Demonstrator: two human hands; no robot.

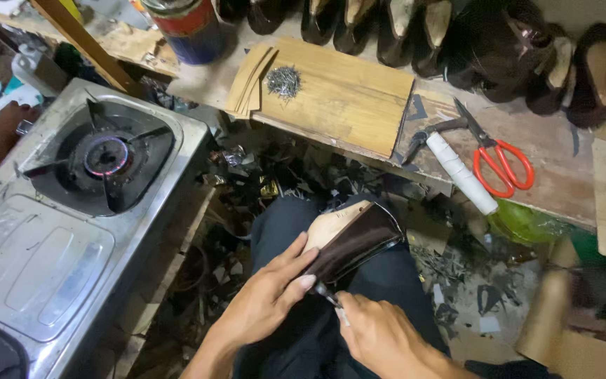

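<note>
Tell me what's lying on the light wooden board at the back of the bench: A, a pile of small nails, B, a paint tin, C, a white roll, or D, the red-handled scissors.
A: a heap of small grey nails sits on the wooden board, while the red-handled scissors and the white roll lie to its right on the darker bench top.

Dim warm light from above; floor btwn my knees sits in deep shadow. Glare on the steel stove [43, 260], burner flame [105, 156] glows faint. Edges soft and stretched, esp. the lower right corner.
</note>
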